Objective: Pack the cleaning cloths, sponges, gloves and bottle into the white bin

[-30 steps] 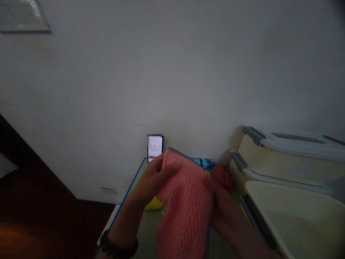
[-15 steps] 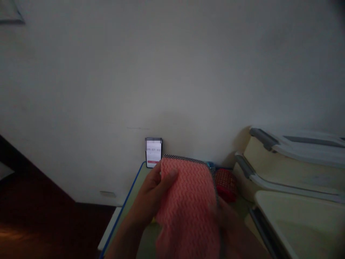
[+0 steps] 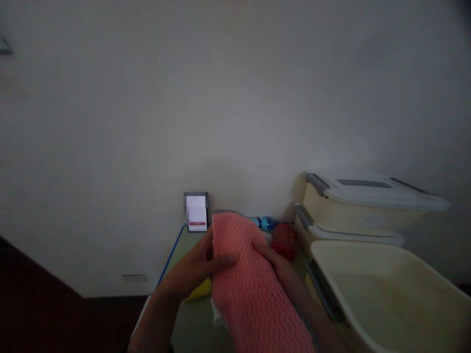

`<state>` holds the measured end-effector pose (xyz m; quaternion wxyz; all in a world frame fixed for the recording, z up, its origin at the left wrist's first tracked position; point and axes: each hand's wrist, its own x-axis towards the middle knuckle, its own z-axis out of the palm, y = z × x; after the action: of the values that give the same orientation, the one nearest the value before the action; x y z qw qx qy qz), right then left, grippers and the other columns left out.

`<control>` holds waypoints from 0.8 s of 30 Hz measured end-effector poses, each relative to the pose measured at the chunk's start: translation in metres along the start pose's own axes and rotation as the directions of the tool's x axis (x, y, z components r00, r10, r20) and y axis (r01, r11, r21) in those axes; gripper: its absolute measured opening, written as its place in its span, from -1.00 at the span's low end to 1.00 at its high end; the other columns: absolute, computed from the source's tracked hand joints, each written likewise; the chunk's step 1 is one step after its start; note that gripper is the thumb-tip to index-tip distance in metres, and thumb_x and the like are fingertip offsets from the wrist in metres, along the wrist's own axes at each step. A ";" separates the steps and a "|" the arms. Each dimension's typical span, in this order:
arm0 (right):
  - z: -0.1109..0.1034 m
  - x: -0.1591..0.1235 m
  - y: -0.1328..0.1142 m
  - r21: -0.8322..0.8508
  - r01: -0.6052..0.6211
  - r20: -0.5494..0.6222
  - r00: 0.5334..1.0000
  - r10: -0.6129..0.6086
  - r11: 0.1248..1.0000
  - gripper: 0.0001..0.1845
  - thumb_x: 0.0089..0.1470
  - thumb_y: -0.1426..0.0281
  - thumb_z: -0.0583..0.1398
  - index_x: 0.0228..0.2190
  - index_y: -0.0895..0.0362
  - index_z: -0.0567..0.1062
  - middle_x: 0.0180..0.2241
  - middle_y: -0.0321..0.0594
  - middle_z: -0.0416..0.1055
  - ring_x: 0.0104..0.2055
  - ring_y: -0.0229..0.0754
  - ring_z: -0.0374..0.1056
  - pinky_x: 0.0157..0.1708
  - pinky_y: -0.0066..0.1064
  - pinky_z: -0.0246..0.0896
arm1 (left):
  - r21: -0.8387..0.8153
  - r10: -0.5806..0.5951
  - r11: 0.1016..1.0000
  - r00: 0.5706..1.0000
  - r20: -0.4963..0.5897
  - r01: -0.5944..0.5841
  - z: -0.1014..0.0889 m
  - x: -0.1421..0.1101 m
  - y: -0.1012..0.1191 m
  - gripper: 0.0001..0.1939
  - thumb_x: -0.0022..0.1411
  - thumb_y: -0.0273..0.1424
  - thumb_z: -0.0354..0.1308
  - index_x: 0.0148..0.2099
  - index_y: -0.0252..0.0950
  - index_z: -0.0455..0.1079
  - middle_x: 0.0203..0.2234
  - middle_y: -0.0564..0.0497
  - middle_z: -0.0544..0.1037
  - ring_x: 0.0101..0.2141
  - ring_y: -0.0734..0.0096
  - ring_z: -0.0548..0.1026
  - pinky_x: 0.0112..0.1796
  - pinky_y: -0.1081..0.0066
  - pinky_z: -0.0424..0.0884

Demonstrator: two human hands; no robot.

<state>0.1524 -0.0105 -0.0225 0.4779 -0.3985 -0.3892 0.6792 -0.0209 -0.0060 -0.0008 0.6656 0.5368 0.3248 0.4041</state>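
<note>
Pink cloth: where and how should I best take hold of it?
I'd grip the pink cloth by both side edges near its dark-trimmed far end, coming from left and right with thumbs on top. It looks soft and long, its near part running out of frame, so a one-sided grip might let it sag. The left hand and right hand hold it that way now.

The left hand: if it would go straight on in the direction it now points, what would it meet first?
The left hand would first meet the pink zigzag-textured cloth, which it touches. Beyond it, probably the wall, though depth is unclear.
</note>
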 end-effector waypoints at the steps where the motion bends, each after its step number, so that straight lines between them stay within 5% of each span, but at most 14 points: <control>1: -0.002 0.000 0.004 0.009 -0.016 0.009 1.000 0.016 1.000 -0.66 -0.07 0.20 0.15 -0.35 0.21 0.49 -0.28 -0.07 0.48 -0.12 -0.07 0.36 -0.12 -0.22 0.20 | -0.018 -0.022 1.000 1.000 0.003 0.022 0.000 0.000 -0.003 -0.41 0.06 -0.44 0.18 0.12 -0.21 0.03 -0.06 -0.13 0.38 -0.14 0.24 0.42 -0.13 0.26 0.34; 5: -0.017 -0.005 0.030 -0.065 -0.056 -0.122 0.991 0.047 0.996 -0.66 -0.07 0.26 0.14 -0.26 0.21 0.45 -0.21 -0.08 0.45 -0.13 -0.08 0.36 -0.07 -0.20 0.16 | 0.018 -0.187 0.982 0.982 -0.026 0.188 -0.005 -0.005 -0.035 -0.26 0.07 -0.40 0.16 0.19 -0.23 -0.19 -0.17 -0.16 0.44 -0.27 0.24 0.49 -0.26 0.24 0.40; 7: -0.028 -0.008 0.047 -0.174 -0.015 -0.198 0.980 -0.020 0.985 -0.62 -0.06 0.30 0.12 -0.16 0.17 0.39 -0.13 -0.10 0.41 -0.10 -0.08 0.34 -0.04 -0.17 0.13 | 0.182 -0.253 0.943 0.956 -0.151 0.278 -0.008 -0.009 -0.056 -0.17 0.04 -0.39 0.16 0.21 -0.25 -0.30 -0.23 -0.16 0.45 -0.38 0.26 0.50 -0.39 0.25 0.43; 11: -0.052 -0.010 0.077 -0.423 0.109 -0.228 0.948 -0.222 0.899 -0.41 -0.04 0.29 0.12 0.05 0.12 0.16 0.07 -0.07 0.19 0.11 -0.06 0.12 0.08 -0.16 -0.03 | 0.510 -0.031 0.837 0.948 -0.316 0.197 -0.006 -0.017 -0.088 -0.37 0.11 -0.40 0.05 0.18 -0.33 -0.12 -0.08 -0.24 0.34 -0.24 0.25 0.47 -0.25 0.19 0.41; 14: -0.060 -0.016 0.088 -0.649 0.255 -0.104 0.904 -0.415 0.717 -0.32 0.00 0.33 0.09 0.14 0.15 -0.01 0.18 -0.03 -0.03 0.22 -0.06 -0.12 0.15 -0.14 -0.19 | 0.741 0.169 0.669 0.959 -0.228 0.058 0.001 -0.021 -0.099 -0.59 0.15 -0.40 -0.01 0.07 -0.29 0.12 -0.03 -0.20 0.31 -0.06 0.19 0.36 -0.06 0.09 0.29; 17: -0.059 -0.031 0.094 -0.855 0.324 0.089 0.860 -0.502 0.404 -0.33 0.05 0.34 0.05 0.16 0.21 -0.05 0.23 0.05 -0.26 0.26 -0.01 -0.34 0.16 -0.04 -0.28 | 0.876 0.281 0.477 0.956 -0.078 -0.069 0.005 -0.024 -0.105 -0.67 0.16 -0.45 -0.05 0.00 -0.25 0.23 0.00 -0.16 0.31 0.02 0.18 0.28 0.03 0.09 0.18; 20: -0.060 -0.052 0.100 -0.903 0.398 0.308 0.865 -0.397 0.165 -0.38 0.09 0.31 0.02 0.16 0.17 -0.01 0.24 0.01 -0.24 0.26 0.01 -0.34 0.15 -0.01 -0.21 | 0.919 0.252 0.376 0.968 0.021 -0.118 0.004 -0.027 -0.110 -0.65 0.20 -0.43 -0.10 0.04 -0.23 0.24 0.08 -0.14 0.25 0.09 0.19 0.20 0.06 0.10 0.15; 24: -0.069 -0.071 0.103 -0.850 0.525 0.500 0.827 -0.257 0.035 -0.31 0.06 0.20 0.05 0.16 0.21 0.01 0.20 0.09 -0.09 0.23 0.09 -0.23 0.12 0.01 -0.13 | 0.939 0.159 0.322 0.985 0.073 -0.122 0.000 -0.029 -0.119 -0.61 0.24 -0.41 -0.14 0.11 -0.24 0.19 0.13 -0.11 0.21 0.13 0.25 0.14 0.09 0.14 0.11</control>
<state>0.1961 -0.0933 -0.1304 0.2316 -0.4104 -0.8699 0.1458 -0.0113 -0.0434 -0.1173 0.1919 0.8411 0.4611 0.2075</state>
